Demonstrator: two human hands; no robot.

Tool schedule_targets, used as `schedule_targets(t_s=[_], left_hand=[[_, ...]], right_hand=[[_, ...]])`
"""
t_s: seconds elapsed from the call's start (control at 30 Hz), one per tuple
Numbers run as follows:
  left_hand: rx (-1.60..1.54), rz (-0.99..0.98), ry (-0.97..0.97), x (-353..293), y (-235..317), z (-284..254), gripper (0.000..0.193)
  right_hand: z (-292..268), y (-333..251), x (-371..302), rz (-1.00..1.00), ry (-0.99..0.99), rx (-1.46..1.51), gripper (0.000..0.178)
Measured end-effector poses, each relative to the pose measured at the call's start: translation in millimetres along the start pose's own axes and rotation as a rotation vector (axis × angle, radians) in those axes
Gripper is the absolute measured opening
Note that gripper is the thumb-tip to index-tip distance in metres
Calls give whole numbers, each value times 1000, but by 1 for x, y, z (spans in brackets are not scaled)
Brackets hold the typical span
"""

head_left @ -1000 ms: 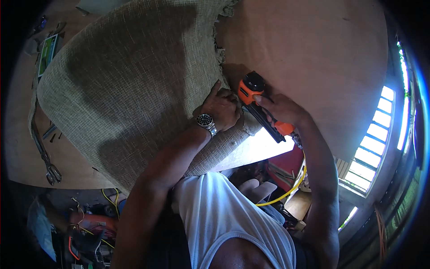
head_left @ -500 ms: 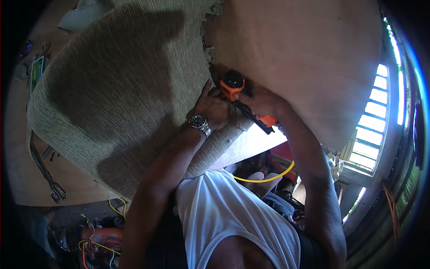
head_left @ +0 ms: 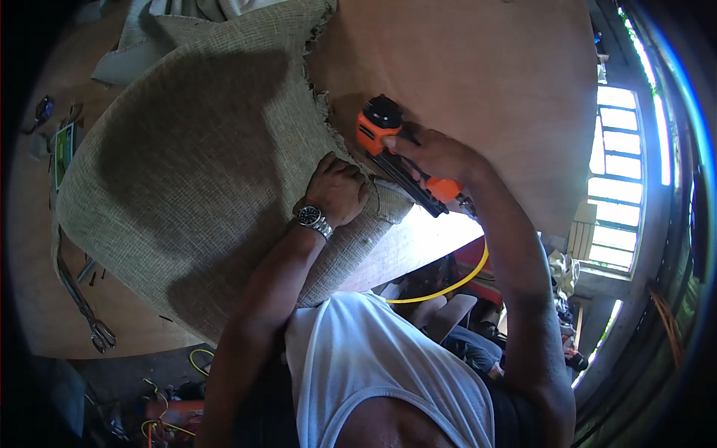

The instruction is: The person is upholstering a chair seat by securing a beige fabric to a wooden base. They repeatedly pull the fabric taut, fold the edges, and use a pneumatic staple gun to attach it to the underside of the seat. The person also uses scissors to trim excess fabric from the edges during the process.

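Note:
My right hand (head_left: 433, 157) is wrapped round an orange and black pneumatic staple gun (head_left: 373, 128), its long black magazine slanting down toward me. The gun stands just right of the fabric's edge, apart from my left hand. Woven grey-beige fabric (head_left: 202, 149) covers a large curved piece, with a frayed edge running down its right side. Near the lower end of that edge, my left hand (head_left: 337, 193) presses on the fabric with curled fingers, gripping it; the fingertips are partly hidden. A metal watch (head_left: 311, 217) is on my left wrist.
Scissors (head_left: 101, 336) lie on the wooden table (head_left: 463, 60) at the left, near a few dark screws (head_left: 97, 278). More pale fabric (head_left: 123, 63) is bunched at the far left. A yellow hose (head_left: 448, 290) curves below the table edge. A slatted window (head_left: 618, 179) is at the right.
The staple gun in my right hand has come away from my left hand. My left fingers, earlier spread beside the gun, are now curled on the fabric edge. The view has shifted slightly.

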State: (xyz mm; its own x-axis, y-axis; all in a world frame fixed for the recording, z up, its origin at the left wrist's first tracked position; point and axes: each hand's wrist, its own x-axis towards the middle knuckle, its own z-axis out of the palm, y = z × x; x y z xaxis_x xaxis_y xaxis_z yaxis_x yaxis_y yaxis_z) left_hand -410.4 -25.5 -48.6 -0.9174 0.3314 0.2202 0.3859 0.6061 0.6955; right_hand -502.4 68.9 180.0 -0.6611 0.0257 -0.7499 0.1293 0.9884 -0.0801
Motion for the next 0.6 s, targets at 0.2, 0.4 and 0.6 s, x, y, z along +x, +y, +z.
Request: schedule_targets(t_s=[0.2,0.4,0.6], left_hand=[[-35,-33,12,2,-2,-1,36],[-94,-41,13,2,-3,-4,27],[-183,13,96,1,-5,-3,20]], right_hand=[[14,0,25,13,-61,-100,77],[34,-4,57,72,-143,-198,67],[37,-8,59,151,-182,-232,67]])
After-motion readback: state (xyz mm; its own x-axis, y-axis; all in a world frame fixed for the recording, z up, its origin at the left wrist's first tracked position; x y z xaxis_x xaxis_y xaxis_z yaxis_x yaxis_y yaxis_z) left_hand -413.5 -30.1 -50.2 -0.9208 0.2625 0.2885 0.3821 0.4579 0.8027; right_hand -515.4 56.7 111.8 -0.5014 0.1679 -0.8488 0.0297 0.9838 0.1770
